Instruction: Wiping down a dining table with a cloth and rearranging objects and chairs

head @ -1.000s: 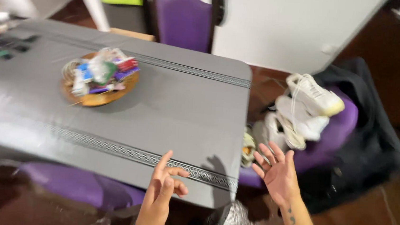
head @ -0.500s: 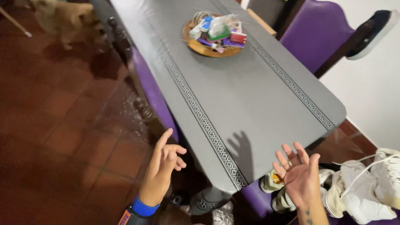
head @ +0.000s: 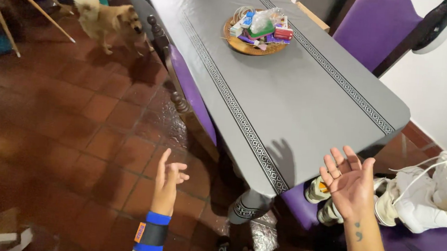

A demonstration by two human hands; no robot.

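Observation:
My left hand [head: 167, 181] is raised over the red tiled floor, fingers loosely spread, holding nothing; a blue and black band wraps its wrist. My right hand [head: 350, 182] is open with the palm up and fingers apart, just off the near corner of the grey table [head: 310, 106], above white sneakers [head: 425, 194] lying on a purple chair seat. A round wooden tray [head: 257, 30] piled with small packets and plastic bags sits far up the table, out of reach of both hands.
A purple-seated dark wooden chair [head: 186, 93] is tucked along the table's left side and a purple-backed chair [head: 375, 26] stands on the right. A small tan dog [head: 112, 24] stands on the tiles at the upper left, near colourful toys. A white wall runs on the right.
The view has swung left, showing more floor and the dog. My left hand moved off the table edge over the tiles. My right hand stays open near the table corner.

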